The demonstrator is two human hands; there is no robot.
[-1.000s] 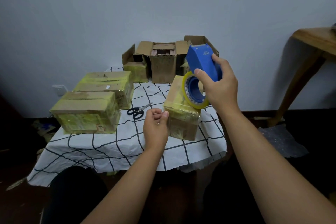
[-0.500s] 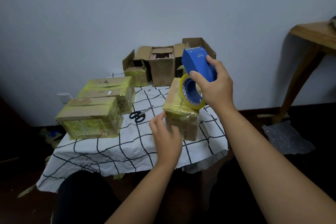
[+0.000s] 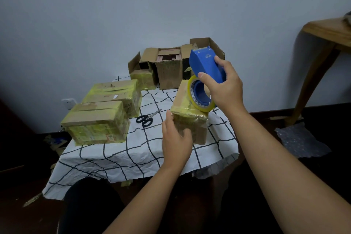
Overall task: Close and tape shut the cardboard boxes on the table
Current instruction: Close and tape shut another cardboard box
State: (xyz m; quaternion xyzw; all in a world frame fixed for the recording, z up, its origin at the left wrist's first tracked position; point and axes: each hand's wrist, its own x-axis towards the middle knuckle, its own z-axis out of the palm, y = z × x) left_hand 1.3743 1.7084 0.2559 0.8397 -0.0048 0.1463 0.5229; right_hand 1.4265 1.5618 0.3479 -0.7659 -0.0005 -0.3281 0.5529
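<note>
Left hand [image 3: 175,138] slid onto box [image 3: 190,119] — dispenser [image 3: 206,66] unchanged.

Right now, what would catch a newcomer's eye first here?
The bright blue tape dispenser, gripped in the right hand above a small taped box that the left hand steadies. To the left sit two boxes wrapped in yellowish tape, with black scissors on the checked tablecloth.

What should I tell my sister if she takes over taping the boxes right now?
Right hand grips the blue tape dispenser above the small box.
Left hand presses flat on that box's near side.
Done: two taped boxes at the table's left.
Left: check the small box's tape; close and tape the open boxes at the back. Scissors lie mid-table.
</note>
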